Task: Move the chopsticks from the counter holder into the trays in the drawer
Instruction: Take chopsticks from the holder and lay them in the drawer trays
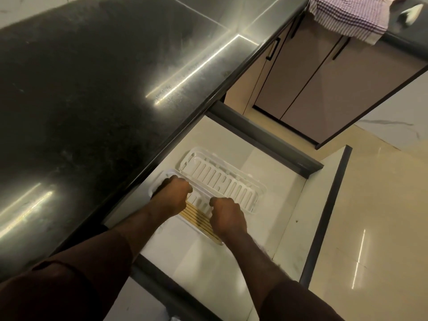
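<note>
Two white slotted trays lie side by side in the open drawer (pixel 287 181). The far tray (pixel 222 179) holds nothing. In the near tray (pixel 159 179) several pale wooden chopsticks (pixel 199 220) lie flat along its length. My left hand (pixel 173 193) is over that tray's far end, fingers curled down onto the chopsticks. Over the tray's right side, my right hand (pixel 228 215) curls its fingers down at the chopsticks too. Both sets of fingertips are hidden. The counter holder is out of view.
A black stone counter (pixel 92 89) overhangs the drawer on the left. The drawer's dark front (pixel 324 216) stands out to the right over a glossy floor. Beige cabinet doors (pixel 312 84) are at the back, with a striped cloth (pixel 347 15) hanging above them.
</note>
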`<state>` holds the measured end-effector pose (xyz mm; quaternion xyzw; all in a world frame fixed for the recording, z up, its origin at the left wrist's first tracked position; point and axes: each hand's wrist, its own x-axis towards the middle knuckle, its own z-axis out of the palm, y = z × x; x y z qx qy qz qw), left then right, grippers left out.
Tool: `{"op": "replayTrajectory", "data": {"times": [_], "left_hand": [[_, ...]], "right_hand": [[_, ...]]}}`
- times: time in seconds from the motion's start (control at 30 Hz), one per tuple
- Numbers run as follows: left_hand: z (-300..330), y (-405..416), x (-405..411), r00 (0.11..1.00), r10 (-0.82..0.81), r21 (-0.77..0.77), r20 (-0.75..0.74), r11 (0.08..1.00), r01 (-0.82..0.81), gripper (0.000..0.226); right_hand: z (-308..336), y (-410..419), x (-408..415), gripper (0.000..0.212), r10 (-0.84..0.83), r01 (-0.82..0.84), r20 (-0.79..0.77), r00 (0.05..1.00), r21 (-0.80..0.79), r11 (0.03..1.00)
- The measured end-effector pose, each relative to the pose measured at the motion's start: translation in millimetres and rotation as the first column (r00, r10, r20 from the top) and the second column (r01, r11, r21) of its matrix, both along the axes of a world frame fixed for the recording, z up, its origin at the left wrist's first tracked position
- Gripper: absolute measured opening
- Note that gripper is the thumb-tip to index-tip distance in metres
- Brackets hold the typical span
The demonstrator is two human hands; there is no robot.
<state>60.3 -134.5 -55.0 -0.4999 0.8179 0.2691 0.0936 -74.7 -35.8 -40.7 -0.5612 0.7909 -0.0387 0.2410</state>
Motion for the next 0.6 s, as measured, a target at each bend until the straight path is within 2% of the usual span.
{"op": "replayTrajectory", "data": {"times": [0.2,0.33,0.43,0.6], "left_hand": [[48.1,21.1,-7.9,0.985,0.075,-0.092,-0.158,0.992,-0.091,0.037],[98.8,43.3,-5.4,0.952,0.065,-0.223,-0.3,0.965,-0.136,0.028],[145.6,68.1,1.6,0.942,0.003,-0.368,-0.335,0.92,-0.134,0.026],[212.5,115.7,16.1,0.88,-0.078,-0.567,-0.468,0.791,-0.231,0.029]], "right_hand": [[54.9,6.3,-10.7,0.024,-0.054,0.056,0.037,0.998,-0.066,0.996],[108.1,17.9,-9.6,0.024,-0.057,0.069,0.061,0.996,-0.204,0.977],[152.0,34.6,-2.8,0.028,-0.052,0.066,0.049,0.997,-0.351,0.934],[212.9,73.4,9.2,0.031,-0.003,0.03,0.051,0.999,-0.541,0.84]]}}
